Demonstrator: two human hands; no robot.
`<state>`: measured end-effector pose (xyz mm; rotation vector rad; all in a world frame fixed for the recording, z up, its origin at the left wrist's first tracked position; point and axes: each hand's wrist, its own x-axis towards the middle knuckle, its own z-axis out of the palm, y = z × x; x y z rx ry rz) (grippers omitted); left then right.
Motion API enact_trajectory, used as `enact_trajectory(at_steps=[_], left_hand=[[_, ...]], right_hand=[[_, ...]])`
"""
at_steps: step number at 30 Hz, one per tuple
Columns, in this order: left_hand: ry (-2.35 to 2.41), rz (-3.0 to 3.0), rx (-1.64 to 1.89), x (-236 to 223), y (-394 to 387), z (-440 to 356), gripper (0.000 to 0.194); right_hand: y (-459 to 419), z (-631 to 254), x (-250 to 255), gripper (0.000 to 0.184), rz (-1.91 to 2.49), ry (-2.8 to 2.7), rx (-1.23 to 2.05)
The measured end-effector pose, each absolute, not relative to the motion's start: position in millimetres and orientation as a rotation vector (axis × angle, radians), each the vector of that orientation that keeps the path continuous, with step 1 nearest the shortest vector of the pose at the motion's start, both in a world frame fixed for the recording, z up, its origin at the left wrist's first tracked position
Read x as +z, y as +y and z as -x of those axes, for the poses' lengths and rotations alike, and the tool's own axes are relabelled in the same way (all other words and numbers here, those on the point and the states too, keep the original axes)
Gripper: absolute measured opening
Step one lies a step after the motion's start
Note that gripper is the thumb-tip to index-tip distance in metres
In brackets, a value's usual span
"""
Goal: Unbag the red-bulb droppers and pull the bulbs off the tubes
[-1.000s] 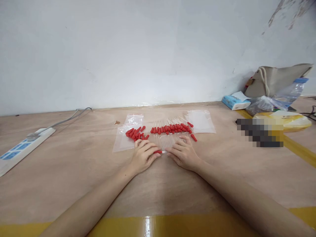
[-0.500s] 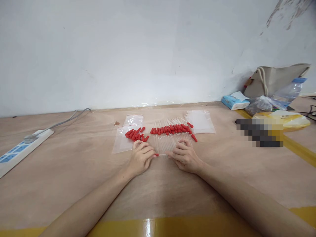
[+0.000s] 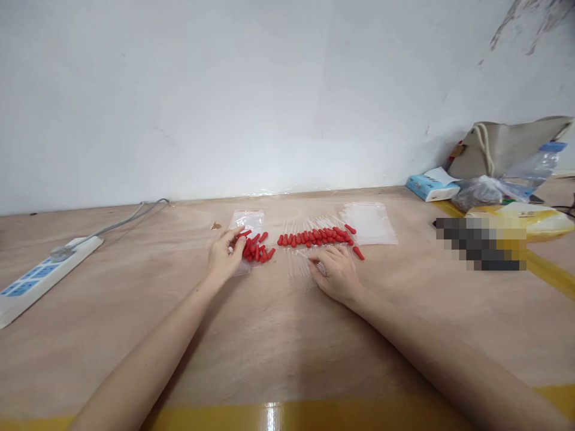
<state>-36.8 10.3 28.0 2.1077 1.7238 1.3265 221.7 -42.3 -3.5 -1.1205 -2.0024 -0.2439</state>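
Observation:
My left hand (image 3: 223, 254) is at the left-hand pile of red rubber bulbs (image 3: 257, 251), its thumb and index finger closed around one bulb (image 3: 245, 233). The pile rests on clear zip bags (image 3: 250, 220), partly covered by the hand. To the right, my right hand (image 3: 335, 270) bends over a spread of thin clear tubes (image 3: 294, 266). Its thumb and forefinger pinch what looks like one such tube. Beyond the knuckles lies a row of red bulbs (image 3: 314, 237) fitted on clear tubes, the thin ends pointing to the wall.
Clear bags (image 3: 371, 222) lie right of the row. A power strip (image 3: 45, 278) with a grey cable is at the left. Against the wall at the right are a blue tissue pack (image 3: 432, 184), a beige bag (image 3: 516, 146), a plastic bottle (image 3: 541, 161) and a yellow packet (image 3: 523, 221).
My left hand has gone left and away from me to the bulb pile. My right hand has shifted slightly away from me. The red bulb formerly at my left fingertips no longer shows there.

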Motion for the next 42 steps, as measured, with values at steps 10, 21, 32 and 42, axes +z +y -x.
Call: enact_trajectory(at_steps=[10, 21, 32, 42], left_hand=[[2.098, -1.904, 0.803, 43.0, 60.0, 34.5, 0.026], [2.074, -1.947, 0.616, 41.1, 71.7, 29.4, 0.021], [1.852, -2.633, 0.341, 58.0, 55.1, -17.6, 0.025], [1.939, -2.556, 0.013, 54.4, 62.8, -40.0, 0.029]], right_hand=[[-41.1, -217.1, -9.5, 0.017, 1.102, -2.043, -0.475], [-48.9, -213.5, -9.7, 0.025, 1.114, -2.176, -0.284], [-51.6, -221.6, -0.9, 0.049, 1.068, -2.309, -0.117], [-42.2, -228.6, -1.9, 0.071, 1.142, -2.342, -0.11]])
